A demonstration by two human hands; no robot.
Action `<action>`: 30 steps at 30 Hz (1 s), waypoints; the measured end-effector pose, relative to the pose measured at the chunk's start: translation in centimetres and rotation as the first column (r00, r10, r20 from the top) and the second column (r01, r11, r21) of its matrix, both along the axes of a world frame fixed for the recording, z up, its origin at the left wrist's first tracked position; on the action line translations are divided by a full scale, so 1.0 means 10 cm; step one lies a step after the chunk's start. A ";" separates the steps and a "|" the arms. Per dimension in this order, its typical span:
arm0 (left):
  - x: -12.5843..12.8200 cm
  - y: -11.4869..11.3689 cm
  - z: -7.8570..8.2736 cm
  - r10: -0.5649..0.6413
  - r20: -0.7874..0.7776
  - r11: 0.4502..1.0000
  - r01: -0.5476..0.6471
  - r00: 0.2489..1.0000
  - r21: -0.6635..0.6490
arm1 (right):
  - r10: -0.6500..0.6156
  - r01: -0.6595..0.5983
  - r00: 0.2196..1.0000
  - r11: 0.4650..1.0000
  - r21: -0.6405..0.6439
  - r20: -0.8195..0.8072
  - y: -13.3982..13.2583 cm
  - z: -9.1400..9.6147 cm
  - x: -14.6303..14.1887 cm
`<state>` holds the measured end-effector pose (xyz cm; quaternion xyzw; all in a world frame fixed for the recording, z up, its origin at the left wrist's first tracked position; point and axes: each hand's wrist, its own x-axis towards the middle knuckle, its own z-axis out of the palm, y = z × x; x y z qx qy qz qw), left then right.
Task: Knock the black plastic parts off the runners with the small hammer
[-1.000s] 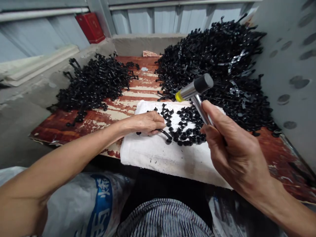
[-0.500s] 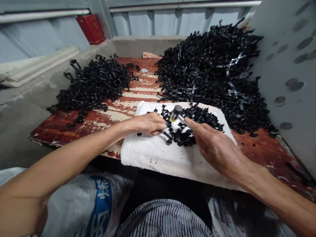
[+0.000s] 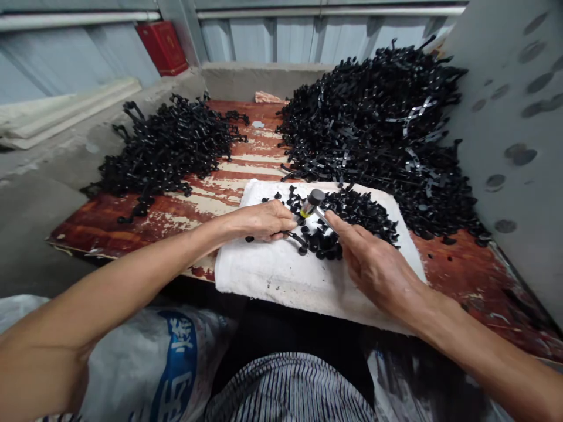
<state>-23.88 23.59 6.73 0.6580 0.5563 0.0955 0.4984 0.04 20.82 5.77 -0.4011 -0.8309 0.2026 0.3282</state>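
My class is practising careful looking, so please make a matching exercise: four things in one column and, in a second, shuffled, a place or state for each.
Column one
1. Hammer
2. White cloth
3. Larger black pile
4. Red object

Column two
A. In the far left corner, by the metal wall
B. Lying under small loose black pieces
C. Gripped in the right hand
D. Heaped beside the pale panel on the right

Pairs: 1-C, 2-B, 3-D, 4-A
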 end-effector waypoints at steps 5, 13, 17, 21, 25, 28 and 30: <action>0.06 -0.01 0.00 0.014 -0.007 1.000 -0.014 1.000 -0.014 | 0.007 -0.022 0.994 0.991 0.131 0.114 0.04 -0.07 0.04; -0.18 -0.07 0.25 0.091 0.195 0.994 -0.102 0.977 0.047 | -0.223 0.058 0.911 0.902 -0.428 -0.348 -0.01 0.06 0.13; -0.28 -0.13 0.34 0.008 0.134 0.981 -0.034 0.991 0.189 | -0.415 -0.045 0.769 0.723 -0.689 -0.486 -0.12 -0.03 0.17; -0.28 -0.21 0.32 0.007 0.060 0.962 -0.023 0.998 0.272 | -0.459 -0.095 0.746 0.644 -0.759 -0.482 -0.22 -0.13 0.20; -0.27 -0.30 0.29 0.024 0.022 0.939 -0.030 0.999 0.342 | -0.459 -0.096 0.757 0.626 -0.774 -0.465 -0.29 -0.19 0.23; -0.27 -0.38 0.27 0.010 -0.035 0.902 0.006 0.999 0.431 | -0.469 -0.108 0.732 0.638 -0.763 -0.495 -0.33 -0.23 0.24; -0.26 -0.45 0.27 -0.012 -0.078 0.868 0.049 0.997 0.493 | -0.503 -0.101 0.686 0.649 -0.754 -0.525 -0.35 -0.25 0.26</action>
